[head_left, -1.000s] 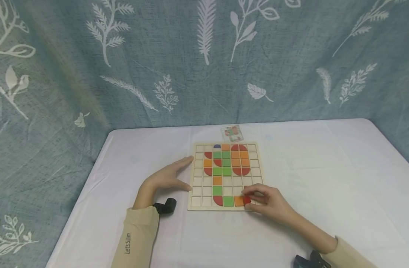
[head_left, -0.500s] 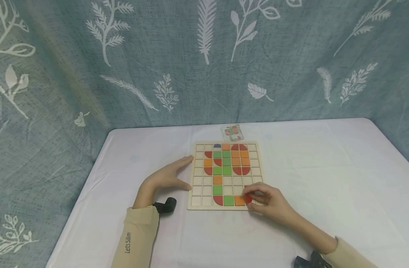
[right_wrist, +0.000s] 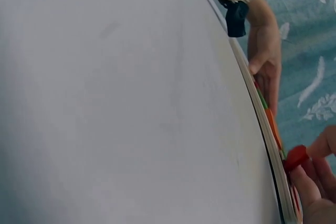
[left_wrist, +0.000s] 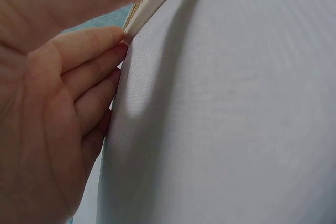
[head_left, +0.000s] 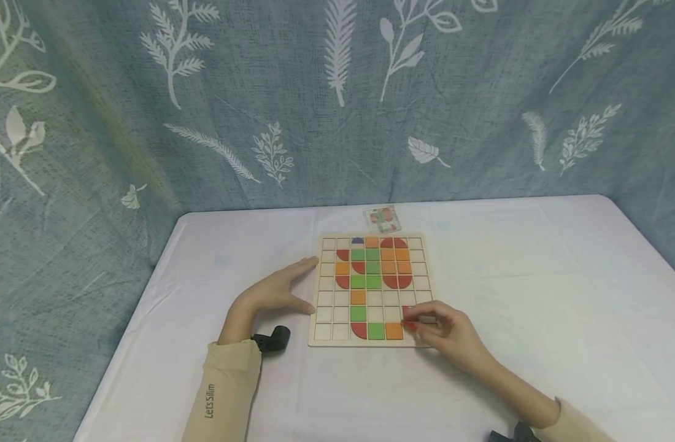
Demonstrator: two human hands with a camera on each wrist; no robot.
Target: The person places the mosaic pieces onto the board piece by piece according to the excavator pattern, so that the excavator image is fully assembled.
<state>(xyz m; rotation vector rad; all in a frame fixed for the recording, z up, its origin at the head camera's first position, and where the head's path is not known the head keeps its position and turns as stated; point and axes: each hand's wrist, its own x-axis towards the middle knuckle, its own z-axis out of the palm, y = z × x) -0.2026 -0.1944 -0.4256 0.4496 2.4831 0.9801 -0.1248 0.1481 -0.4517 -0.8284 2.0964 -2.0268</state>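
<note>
A wooden grid board [head_left: 313,341] lies on the white table, its cells partly filled with green and orange squares and red rounded pieces. My right hand [head_left: 450,337] is over the board's near right corner and pinches a red tile [right_wrist: 297,156] between thumb and fingers, tilted up from the board in the right wrist view. Another red piece [head_left: 406,310] shows in the row behind, partly hidden by the fingers. On the other side, my left hand [head_left: 273,292] rests against the board's left edge, fingers extended and thumb spread apart; the left wrist view shows the fingertips at that edge.
A small clear-edged card [head_left: 383,219] with a coloured pattern lies behind the board. One blue piece [head_left: 358,241] sits in the far row. The white table [head_left: 525,276] extends around the board, with a patterned teal curtain [head_left: 337,153] behind it.
The right hand has shifted slightly to the right, drawing the red tile away from the orange square in the near row. The thumb has come closer to the fingers. The left hand holds still.
</note>
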